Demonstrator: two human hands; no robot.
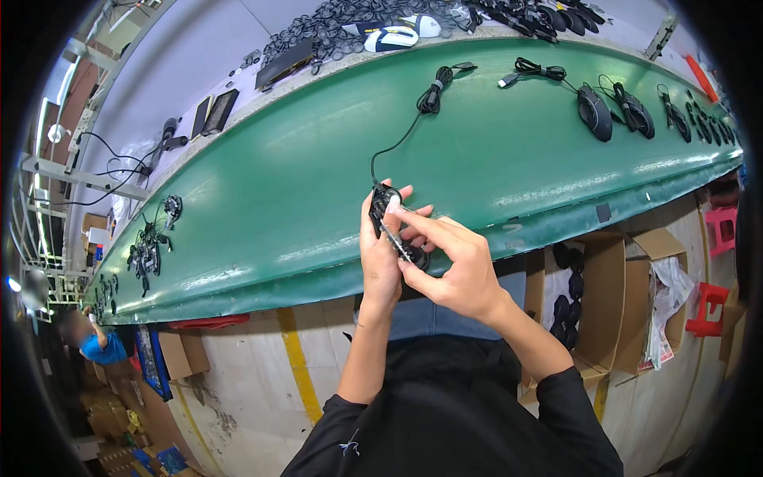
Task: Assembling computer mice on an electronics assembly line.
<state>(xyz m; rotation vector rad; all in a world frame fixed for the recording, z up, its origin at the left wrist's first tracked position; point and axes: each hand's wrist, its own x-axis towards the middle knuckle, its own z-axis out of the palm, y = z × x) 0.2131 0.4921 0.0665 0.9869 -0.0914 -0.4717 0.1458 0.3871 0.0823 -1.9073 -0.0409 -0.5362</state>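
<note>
My left hand point(380, 266) is wrapped round an opened black computer mouse point(385, 200), its inner parts uncovered. My right hand point(461, 266) reaches across to it from the right. Its thumb and fingers are closed on a thin dark strip-like part point(395, 242) with small pale spots, at the lower part of the mouse; what exactly it is I cannot make out. From the top of the mouse a black cable point(374, 159) runs up to a tied coil point(431, 99) on the green belt point(302, 183). Fingers cover much of the mouse.
Finished-looking black mice point(594, 111) with coiled cables lie along the belt's right. Opened mouse parts point(146, 253) sit at its left. Many dark rings and white mouse shells point(391, 38) crowd the far ledge. Cardboard boxes point(596, 302) stand below right; a blue-shirted person point(103, 347) is far left.
</note>
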